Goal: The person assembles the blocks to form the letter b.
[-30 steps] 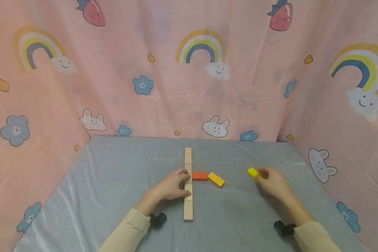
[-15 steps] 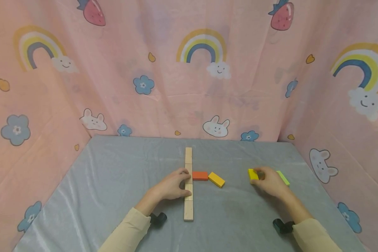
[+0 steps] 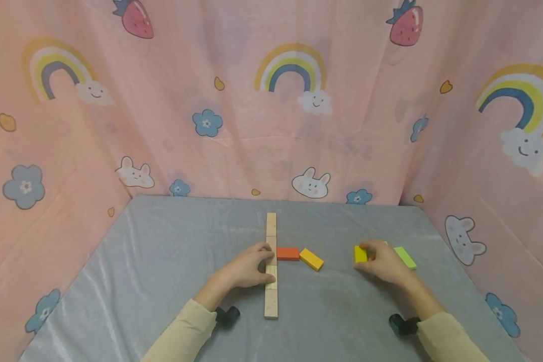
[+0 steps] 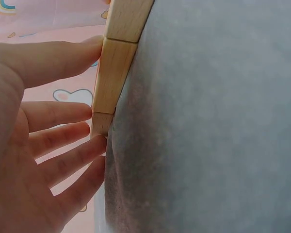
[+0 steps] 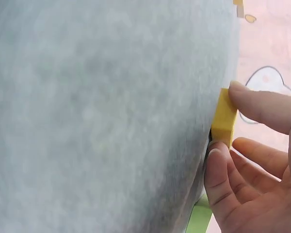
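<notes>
Plain wooden blocks [image 3: 271, 302] lie end to end in a straight line running away from me. My left hand [image 3: 246, 266] touches the middle of this line with its thumb and fingertips; in the left wrist view its fingers [image 4: 70, 166] are fairly straight against the wood [image 4: 114, 73]. An orange-red block [image 3: 288, 254] lies crosswise against the line's right side. Slanting off its right end is an amber block [image 3: 311, 259]. Farther right, my right hand [image 3: 386, 264] pinches a yellow block [image 3: 360, 254] between thumb and fingers, also visible in the right wrist view [image 5: 224, 116].
A light green block [image 3: 405, 257] lies just right of my right hand. A sliver of yellow shows behind the knuckles, its shape hidden. Grey cloth [image 3: 185, 236] covers the table, and a pink printed curtain [image 3: 235, 161] stands along the back and sides.
My right hand has turned the yellow block from a slant to nearly straight and drawn it slightly left. The green block has come into fuller view. My left hand stays in place.
</notes>
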`<state>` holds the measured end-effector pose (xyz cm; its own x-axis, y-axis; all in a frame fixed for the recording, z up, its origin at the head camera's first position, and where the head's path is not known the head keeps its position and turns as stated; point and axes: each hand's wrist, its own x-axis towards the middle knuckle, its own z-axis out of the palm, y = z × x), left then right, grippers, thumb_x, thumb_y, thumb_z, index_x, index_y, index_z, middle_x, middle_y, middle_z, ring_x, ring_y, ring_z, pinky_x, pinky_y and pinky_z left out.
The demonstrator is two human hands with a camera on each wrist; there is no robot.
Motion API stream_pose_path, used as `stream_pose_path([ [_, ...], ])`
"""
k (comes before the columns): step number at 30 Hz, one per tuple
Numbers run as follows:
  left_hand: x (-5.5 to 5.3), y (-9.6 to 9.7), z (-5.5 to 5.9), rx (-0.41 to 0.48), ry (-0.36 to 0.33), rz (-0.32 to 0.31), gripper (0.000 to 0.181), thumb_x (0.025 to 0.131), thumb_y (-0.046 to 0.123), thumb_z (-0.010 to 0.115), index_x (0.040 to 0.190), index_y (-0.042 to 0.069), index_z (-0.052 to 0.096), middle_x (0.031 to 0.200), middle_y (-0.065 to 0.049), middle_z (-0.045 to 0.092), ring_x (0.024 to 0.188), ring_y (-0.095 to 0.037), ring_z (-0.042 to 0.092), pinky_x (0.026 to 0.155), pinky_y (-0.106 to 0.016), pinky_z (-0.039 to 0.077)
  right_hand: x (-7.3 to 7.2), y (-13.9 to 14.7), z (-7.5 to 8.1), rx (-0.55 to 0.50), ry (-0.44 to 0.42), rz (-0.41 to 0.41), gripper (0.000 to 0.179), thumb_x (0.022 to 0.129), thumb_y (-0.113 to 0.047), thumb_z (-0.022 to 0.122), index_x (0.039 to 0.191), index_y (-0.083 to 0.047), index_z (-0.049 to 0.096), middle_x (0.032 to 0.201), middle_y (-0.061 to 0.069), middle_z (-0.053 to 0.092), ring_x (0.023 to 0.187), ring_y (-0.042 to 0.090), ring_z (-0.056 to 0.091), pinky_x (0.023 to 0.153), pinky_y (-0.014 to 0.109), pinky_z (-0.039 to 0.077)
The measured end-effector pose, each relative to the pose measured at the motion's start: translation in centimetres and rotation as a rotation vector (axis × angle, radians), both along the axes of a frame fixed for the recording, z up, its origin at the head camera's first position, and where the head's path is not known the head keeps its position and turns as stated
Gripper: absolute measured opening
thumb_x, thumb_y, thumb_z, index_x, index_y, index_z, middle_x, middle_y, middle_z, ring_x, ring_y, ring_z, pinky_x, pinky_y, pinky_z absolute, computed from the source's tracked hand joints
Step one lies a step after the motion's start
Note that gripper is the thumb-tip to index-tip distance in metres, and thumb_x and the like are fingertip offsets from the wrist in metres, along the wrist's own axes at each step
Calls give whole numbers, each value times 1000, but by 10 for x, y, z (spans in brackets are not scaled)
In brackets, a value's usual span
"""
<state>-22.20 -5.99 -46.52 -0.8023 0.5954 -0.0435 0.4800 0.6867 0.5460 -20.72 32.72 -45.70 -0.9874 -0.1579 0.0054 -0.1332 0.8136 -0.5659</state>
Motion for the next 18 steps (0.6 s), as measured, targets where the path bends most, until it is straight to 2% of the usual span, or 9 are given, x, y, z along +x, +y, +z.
stream_pose_path([
  [4,0,0,0,-2,3,1,63,89,33,80,141,5,60,147,-4,48,132,-23,50,107,-43,43,1,-4,-1,5,-15,-7,59,86,-26,82,129,8,60,125,25,59,97,30,57,86,50,53],
  [11,0,0,-2,1,-5,4,63,89,33,80,141,5,60,146,-4,48,131,-23,50,108,-43,43,5,-15,1,-13,-53,-1,60,84,-29,84,129,5,62,122,18,60,93,25,55,77,37,50],
  [18,0,0,-1,9,-3,1,63,89,32,80,141,4,59,146,-4,48,132,-24,49,108,-44,43,11,-28,4,-47,-64,41,58,83,-29,85,128,2,63,118,15,60,92,24,53,75,34,49],
])
